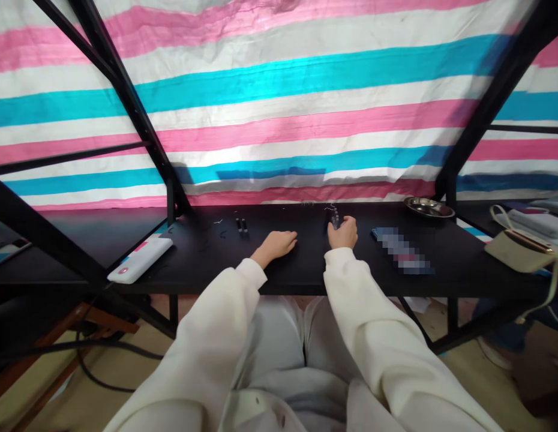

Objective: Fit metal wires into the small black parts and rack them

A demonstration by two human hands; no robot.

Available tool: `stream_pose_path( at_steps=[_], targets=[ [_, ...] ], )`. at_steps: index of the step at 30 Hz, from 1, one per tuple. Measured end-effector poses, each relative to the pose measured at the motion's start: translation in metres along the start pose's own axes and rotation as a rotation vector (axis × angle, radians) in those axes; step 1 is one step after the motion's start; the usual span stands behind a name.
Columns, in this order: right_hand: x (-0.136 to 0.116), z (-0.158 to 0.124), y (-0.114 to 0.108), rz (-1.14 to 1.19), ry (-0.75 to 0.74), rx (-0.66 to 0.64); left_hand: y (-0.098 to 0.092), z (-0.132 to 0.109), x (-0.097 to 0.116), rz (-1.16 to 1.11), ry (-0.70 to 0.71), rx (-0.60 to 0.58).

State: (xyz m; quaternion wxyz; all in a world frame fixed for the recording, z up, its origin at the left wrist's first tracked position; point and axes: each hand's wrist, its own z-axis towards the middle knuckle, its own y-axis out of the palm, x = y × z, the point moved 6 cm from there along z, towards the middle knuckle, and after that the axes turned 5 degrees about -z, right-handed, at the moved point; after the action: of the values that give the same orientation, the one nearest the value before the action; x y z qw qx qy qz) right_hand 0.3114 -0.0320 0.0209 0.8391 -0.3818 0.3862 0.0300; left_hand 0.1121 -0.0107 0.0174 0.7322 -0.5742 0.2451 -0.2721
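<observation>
Strand is lying toward the far side of the table, right of centre, its near end meeting your right hand. Your thumb and fingers there are bracketing it; can't tell if they're pinching or only touching. Your left hand is resting on the table, fingers lying together, nothing showing in it; can't see underneath.

Handling, my read: you're dealing with something thin and likely floppy, so you're best off keeping the right-hand grip light and near the end. Your left hand is sitting well apart; you're getting little steadying from it there. Watch the far edge: small bits are lying close by, and a loose end could be snagging them. Two tubes are standing or lying left, can't tell which, clear of both hands.
</observation>
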Motion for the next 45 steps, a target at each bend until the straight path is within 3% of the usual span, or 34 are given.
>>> stream_pose_path(
  at_steps=[3,6,11,15,21,26,35,40,45],
  targets=[
    [0.007,-0.001,0.012,-0.138,0.056,-0.113,0.004,0.019,0.030,-0.043,0.013,0.050],
    [0.013,-0.001,0.022,-0.256,0.070,-0.224,0.009,0.040,0.046,-0.066,-0.035,0.082],
    [0.014,0.002,0.028,-0.310,0.030,-0.252,0.019,0.072,0.054,-0.048,-0.089,0.048],
    [0.014,0.003,0.029,-0.306,0.030,-0.241,0.021,0.083,0.052,-0.051,-0.128,0.044],
    [0.013,0.004,0.029,-0.300,0.026,-0.211,0.008,0.074,0.042,-0.147,-0.219,0.156],
    [0.015,0.006,0.033,-0.303,0.022,-0.200,-0.002,0.050,0.019,-0.345,-0.325,0.292],
    [0.015,0.009,0.035,-0.325,0.028,-0.215,0.000,0.007,-0.020,-0.696,-0.480,0.581],
    [0.013,0.009,0.036,-0.319,-0.013,-0.247,0.008,0.006,-0.022,-1.018,-0.540,0.552],
    [-0.009,-0.003,0.048,-0.204,-0.316,-0.410,0.012,0.007,-0.020,-1.254,-0.498,0.524]
  ],
)
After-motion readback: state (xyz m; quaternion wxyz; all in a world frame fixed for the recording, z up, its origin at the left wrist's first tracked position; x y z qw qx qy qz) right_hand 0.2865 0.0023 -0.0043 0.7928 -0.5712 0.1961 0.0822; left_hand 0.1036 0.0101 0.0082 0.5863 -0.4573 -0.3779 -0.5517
